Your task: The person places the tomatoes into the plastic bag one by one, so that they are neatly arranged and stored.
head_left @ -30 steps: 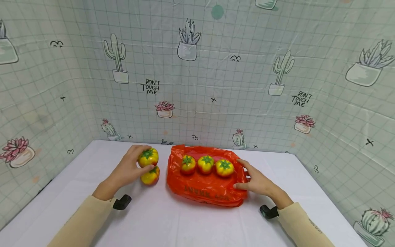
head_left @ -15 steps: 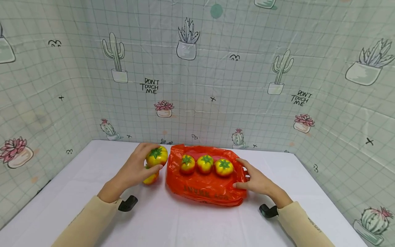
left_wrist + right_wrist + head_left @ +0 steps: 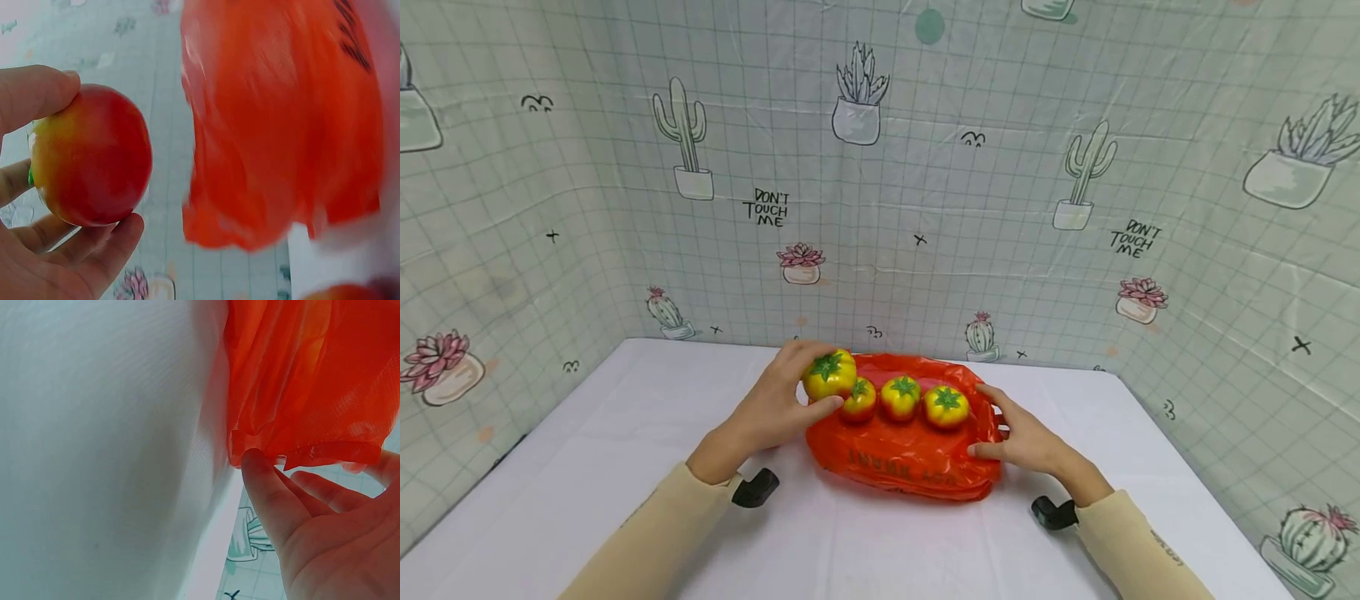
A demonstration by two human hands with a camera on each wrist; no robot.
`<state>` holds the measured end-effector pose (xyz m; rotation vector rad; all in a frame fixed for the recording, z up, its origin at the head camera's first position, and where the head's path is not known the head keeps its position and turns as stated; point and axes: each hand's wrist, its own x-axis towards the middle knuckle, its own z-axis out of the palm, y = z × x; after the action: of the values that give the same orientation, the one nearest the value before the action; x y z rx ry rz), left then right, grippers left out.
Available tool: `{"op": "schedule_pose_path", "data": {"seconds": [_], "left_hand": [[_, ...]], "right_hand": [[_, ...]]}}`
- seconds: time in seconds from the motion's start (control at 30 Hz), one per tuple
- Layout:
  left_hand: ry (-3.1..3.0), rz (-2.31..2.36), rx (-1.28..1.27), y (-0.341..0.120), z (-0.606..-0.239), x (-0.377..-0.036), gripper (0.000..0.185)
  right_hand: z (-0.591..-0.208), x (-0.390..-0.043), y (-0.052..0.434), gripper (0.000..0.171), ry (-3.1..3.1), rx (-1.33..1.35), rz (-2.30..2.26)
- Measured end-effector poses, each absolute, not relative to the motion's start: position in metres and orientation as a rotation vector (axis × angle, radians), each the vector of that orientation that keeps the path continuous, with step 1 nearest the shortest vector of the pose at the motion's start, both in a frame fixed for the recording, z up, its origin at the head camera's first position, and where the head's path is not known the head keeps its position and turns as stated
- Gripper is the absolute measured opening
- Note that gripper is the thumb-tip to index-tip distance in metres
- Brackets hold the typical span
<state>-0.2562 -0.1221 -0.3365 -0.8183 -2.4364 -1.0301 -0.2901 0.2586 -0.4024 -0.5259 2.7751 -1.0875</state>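
My left hand (image 3: 778, 408) holds a red-and-yellow tomato (image 3: 830, 374) with a green leafy top, thumb on one side and fingers on the other. This tomato overlaps the left end of a red plastic bag (image 3: 887, 454) in the head view. Three more such tomatoes sit in a row at the bag's mouth: the left (image 3: 860, 402), the middle (image 3: 900, 400) and the right (image 3: 946, 407). My right hand (image 3: 1026, 433) grips the bag's right end, thumb at the near side, other fingers partly hidden behind it. Another tomato (image 3: 350, 294) shows at the left wrist view's bottom edge, mostly hidden by my left hand in the head view.
The bag lies on a table with a white cover (image 3: 887, 550). A gridded cloth (image 3: 910, 183) printed with cacti hangs behind the table and along both sides. Each wrist wears a small black device, the left one (image 3: 756, 488) and the right one (image 3: 1053, 512).
My left hand has carried its tomato rightward, from above the other loose tomato to the bag's left end. The right hand and the bag have stayed in place.
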Motion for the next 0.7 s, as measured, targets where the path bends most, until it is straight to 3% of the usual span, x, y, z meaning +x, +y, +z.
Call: {"op": "schedule_pose_path", "data": {"seconds": [0.3,0.7], "left_hand": [[-2.441,-1.076,-0.937,-0.086,-0.340,-0.256,0.057],[-2.590,-1.061,-0.876,-0.051,-0.350,-0.254,0.056]], "right_hand": [[-0.401,-0.290,0.257,0.093,2.779,-0.511,-1.070],[-0.403,-0.290,0.258,0.093,2.772,-0.513,-1.086]]}}
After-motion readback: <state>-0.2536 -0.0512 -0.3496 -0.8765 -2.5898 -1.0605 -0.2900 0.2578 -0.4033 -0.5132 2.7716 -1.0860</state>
